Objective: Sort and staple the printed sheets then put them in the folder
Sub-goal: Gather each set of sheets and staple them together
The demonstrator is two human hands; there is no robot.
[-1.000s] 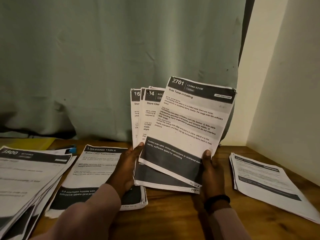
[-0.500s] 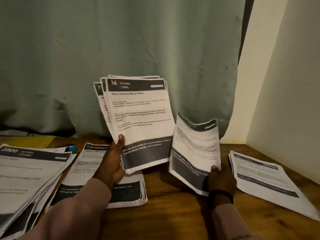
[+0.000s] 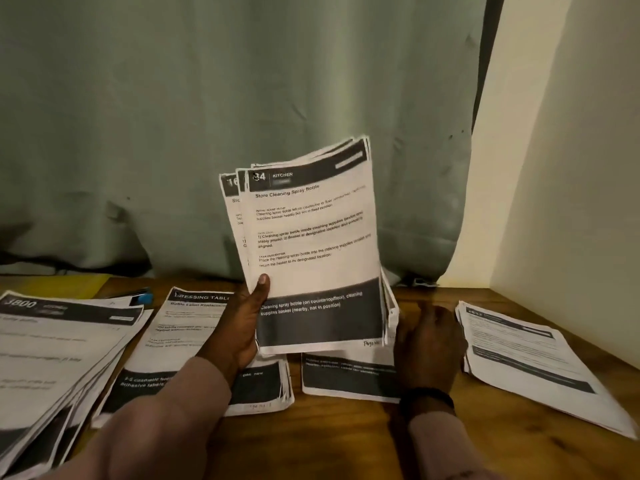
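The left hand (image 3: pixel 242 327) grips a fanned sheaf of printed sheets (image 3: pixel 311 251) upright above the table (image 3: pixel 346 438), hiding most of a flat sheet (image 3: pixel 346 375) under the blurred right hand (image 3: pixel 427 348), whose grip is unclear.

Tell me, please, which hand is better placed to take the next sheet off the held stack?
Probably the right hand: it lies on the table beside the stack, while the left hand grips the held stack.

The left hand (image 3: pixel 242 327) is raised above the table, thumb upright and pressed on the front of a fanned sheaf of printed sheets (image 3: pixel 311 251), which is gripped from behind. The right hand (image 3: pixel 427 344) is held low, palm down, fingers loosely bent; its contact cannot be determined.
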